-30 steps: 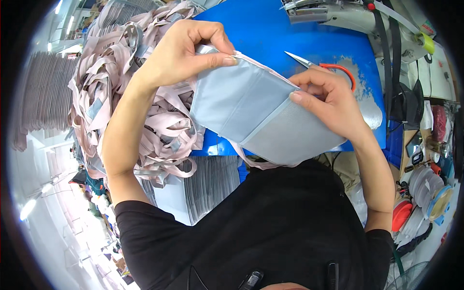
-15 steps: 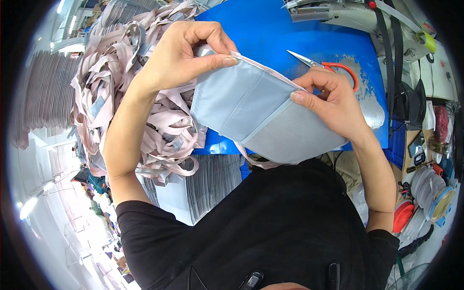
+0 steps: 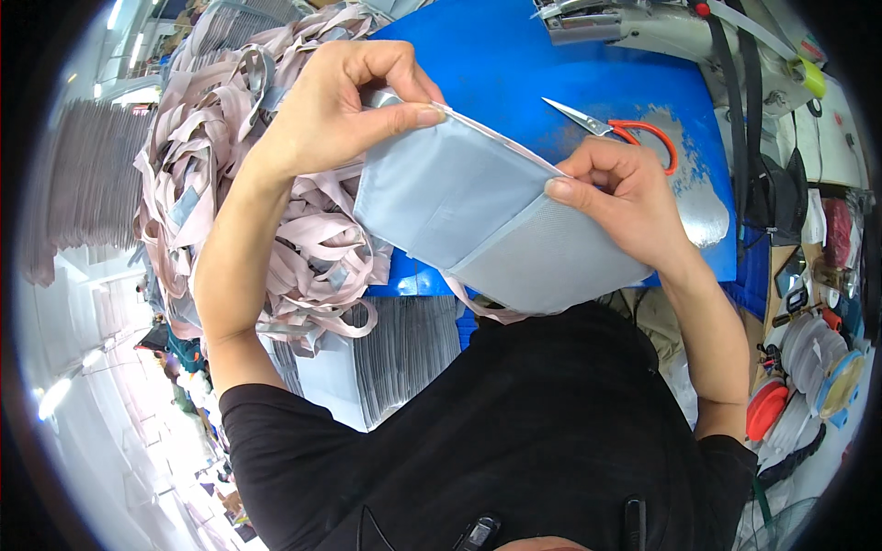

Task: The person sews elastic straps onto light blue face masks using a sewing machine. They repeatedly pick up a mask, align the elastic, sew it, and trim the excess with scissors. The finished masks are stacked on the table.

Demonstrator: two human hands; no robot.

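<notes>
Between my hands hangs a light grey fabric panel [image 3: 450, 188] with pink edging along its top and a mesh pocket on the right part. My left hand [image 3: 358, 101] is closed, pinching the panel's upper left corner between thumb and fingers. Further right, my right hand [image 3: 620, 193] pinches the same top edge above the mesh. A pink strip dangles under the panel toward my chest. Just beyond my right hand, a pair of scissors [image 3: 634, 138] with orange-red handles lies on the blue tabletop [image 3: 496, 55].
A tangled heap of pink and grey straps [image 3: 220, 156] lies to the left. Stacked grey panels [image 3: 404, 354] stand below the table edge, and another stack [image 3: 87, 174] at far left. A sewing machine [image 3: 634, 28] is at the upper right, with tape rolls [image 3: 813, 367] at right.
The panel has shifted slightly left. My right hand has moved a little left with it, and a vertical crease in the panel has smoothed out. Both hands keep their pinch.
</notes>
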